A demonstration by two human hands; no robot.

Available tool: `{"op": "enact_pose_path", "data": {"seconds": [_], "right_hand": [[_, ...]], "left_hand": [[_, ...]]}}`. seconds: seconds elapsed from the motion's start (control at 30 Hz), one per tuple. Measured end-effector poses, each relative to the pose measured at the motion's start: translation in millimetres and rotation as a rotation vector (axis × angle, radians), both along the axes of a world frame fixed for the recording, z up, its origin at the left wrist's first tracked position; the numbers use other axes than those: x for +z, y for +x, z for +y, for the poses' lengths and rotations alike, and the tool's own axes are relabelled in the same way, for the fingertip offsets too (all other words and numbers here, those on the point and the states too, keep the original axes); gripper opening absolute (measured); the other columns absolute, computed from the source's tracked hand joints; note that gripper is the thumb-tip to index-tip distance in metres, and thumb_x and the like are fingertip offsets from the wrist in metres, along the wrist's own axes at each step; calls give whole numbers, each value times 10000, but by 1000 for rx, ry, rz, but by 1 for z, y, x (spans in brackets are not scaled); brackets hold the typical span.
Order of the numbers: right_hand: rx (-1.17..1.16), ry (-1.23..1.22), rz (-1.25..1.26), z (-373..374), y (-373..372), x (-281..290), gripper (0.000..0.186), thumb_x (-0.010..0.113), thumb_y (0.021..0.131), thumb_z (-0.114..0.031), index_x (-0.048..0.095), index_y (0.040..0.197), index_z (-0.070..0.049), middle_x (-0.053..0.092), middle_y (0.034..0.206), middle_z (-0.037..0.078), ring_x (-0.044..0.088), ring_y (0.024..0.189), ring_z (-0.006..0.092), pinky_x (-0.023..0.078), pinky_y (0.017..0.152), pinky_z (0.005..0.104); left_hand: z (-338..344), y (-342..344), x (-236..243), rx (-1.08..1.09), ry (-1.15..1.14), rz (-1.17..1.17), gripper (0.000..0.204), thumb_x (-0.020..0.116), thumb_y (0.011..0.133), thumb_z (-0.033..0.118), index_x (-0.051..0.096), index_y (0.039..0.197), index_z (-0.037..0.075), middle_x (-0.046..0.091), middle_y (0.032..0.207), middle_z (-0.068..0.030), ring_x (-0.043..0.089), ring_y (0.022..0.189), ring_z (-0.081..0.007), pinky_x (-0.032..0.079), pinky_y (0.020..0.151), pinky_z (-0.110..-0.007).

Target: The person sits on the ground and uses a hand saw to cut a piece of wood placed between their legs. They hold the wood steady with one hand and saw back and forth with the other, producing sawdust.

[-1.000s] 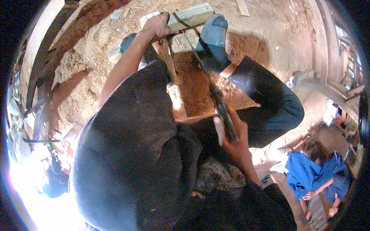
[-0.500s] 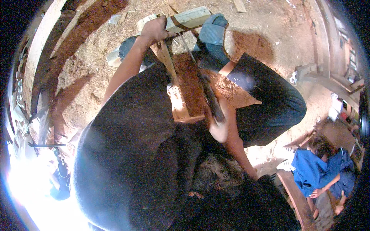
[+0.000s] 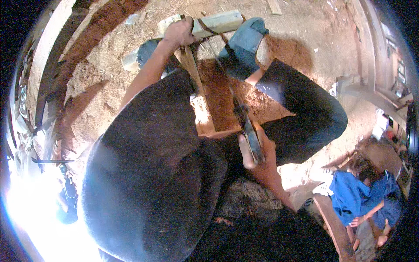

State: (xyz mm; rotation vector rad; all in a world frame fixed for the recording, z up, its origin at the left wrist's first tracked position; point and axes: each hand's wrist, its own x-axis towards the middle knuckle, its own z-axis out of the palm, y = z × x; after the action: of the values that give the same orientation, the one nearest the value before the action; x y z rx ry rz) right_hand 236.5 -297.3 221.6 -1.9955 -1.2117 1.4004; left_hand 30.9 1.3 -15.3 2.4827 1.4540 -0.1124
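Note:
My right hand (image 3: 267, 153) is wrapped round the dark handle of a handsaw (image 3: 241, 111). The saw's narrow blade points away from me, its far end near the pale timber (image 3: 220, 22) lying crosswise on the ground. My left hand (image 3: 179, 33) is closed over the far end of a wooden board (image 3: 200, 107), where it meets that timber; the hand hides the contact. The board slopes back toward my lap, between my legs. My feet, in blue-grey footwear (image 3: 245, 37), stand on either side of the board.
Reddish-brown dirt with sawdust (image 3: 87, 91) covers the ground. Long planks (image 3: 48, 56) run along the left, and wooden framing (image 3: 371, 94) stands at the right. A person in blue clothing (image 3: 355, 196) sits at the lower right, beside a wooden beam (image 3: 334, 222). Bright glare fills the lower left.
My right hand has drawn the handsaw back toward my body, so its handle is nearer my lap. My left hand stays at the board's far end, shifted only slightly.

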Motion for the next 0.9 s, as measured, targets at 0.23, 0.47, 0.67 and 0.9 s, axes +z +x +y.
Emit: {"op": "enact_pose_path", "data": {"seconds": [0.23,0.47,0.67,0.9], "right_hand": [[21,137,-86,-1,-4,-18,480,588,878,-44,476,1342,4,681,918,167,682,817,215,519,769,317],[53,389,-154,0,5,-76,426,600,896,-93,503,1294,24,689,979,153,678,895,254,508,824,319],[-102,-90,65,-11,4,-13,693,600,763,11,388,1422,-23,611,1172,263,602,1134,369,440,995,451],[-379,57,456,12,-1,-77,452,579,915,-103,476,1343,3,626,1175,212,610,1090,287,455,953,359]], "left_hand": [[1,8,5,-16,-83,9,677,772,686,535,546,1041,4,685,953,-207,680,886,-367,557,776,-446],[5,18,0,20,-72,-13,708,779,678,534,548,1069,-8,680,994,-224,672,939,-361,545,821,-440],[5,10,6,50,-99,37,700,764,697,538,547,1078,-8,680,1010,-232,670,950,-366,542,829,-448],[3,17,13,52,-148,24,673,759,698,557,571,1014,-7,683,967,-229,669,923,-383,539,814,-457]]}}
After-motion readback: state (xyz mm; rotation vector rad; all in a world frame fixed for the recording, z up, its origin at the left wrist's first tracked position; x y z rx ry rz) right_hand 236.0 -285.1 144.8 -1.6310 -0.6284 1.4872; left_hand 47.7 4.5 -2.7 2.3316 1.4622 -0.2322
